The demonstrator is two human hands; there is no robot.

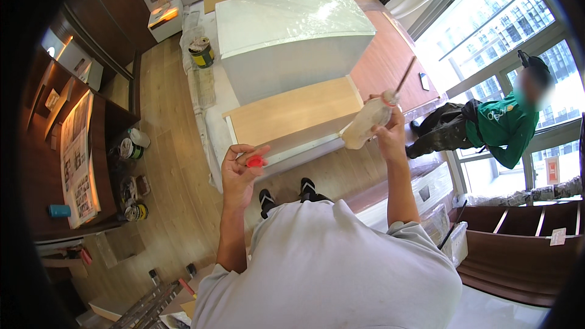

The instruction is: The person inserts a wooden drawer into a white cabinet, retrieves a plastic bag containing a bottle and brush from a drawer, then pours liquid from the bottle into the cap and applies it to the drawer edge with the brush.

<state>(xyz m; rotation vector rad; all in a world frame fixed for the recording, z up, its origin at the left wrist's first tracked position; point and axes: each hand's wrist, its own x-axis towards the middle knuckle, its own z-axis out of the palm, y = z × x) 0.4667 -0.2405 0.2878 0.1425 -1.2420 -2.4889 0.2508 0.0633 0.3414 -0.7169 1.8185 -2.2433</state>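
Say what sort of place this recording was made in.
Probably an indoor room under renovation: paint-style cans stand on the floor side, printed paper sheets cover a wooden worktop, and clear plastic wrap covers furniture.

Bright daylight enters through tall framed glass windows at right, panes partly overexposed. Glare marks the glossy top of the large pale rectangular box. Warm lamplight on the small white cabinet, upper left; dark brown wooden wardrobe dim. Straight edges bow toward black, vignetted margins. Blur masks the head of the green-shirted person.
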